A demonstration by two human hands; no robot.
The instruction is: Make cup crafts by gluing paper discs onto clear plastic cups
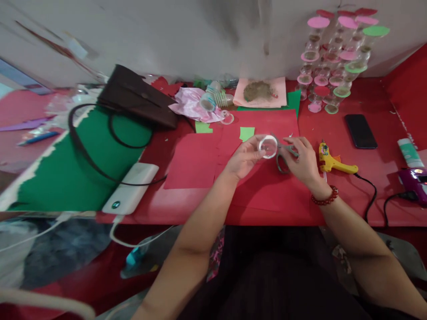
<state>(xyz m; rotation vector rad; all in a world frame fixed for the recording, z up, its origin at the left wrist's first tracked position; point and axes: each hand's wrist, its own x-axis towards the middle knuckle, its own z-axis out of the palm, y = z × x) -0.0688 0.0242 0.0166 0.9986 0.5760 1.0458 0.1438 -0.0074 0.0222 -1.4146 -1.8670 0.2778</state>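
Observation:
My left hand (246, 158) is closed around a small clear plastic cup piece with a white round rim (267, 147), held up over the red paper (258, 191). Just to the right, my right hand (302, 160) has its fingers on a pair of grey scissors (283, 161), whose blades reach toward the cup piece and are partly hidden by it. A small light green paper piece (247, 134) lies behind my left hand. The yellow glue gun (336, 166) rests on the red table right of my right hand.
Hourglass-like stacks of clear cups with coloured discs (322, 80) stand at the back right, near a black phone (360, 131). A dark brown bag (140, 95) and a white power bank (131, 189) are on the left. Plastic cups (216, 98) lie on pink cloth behind.

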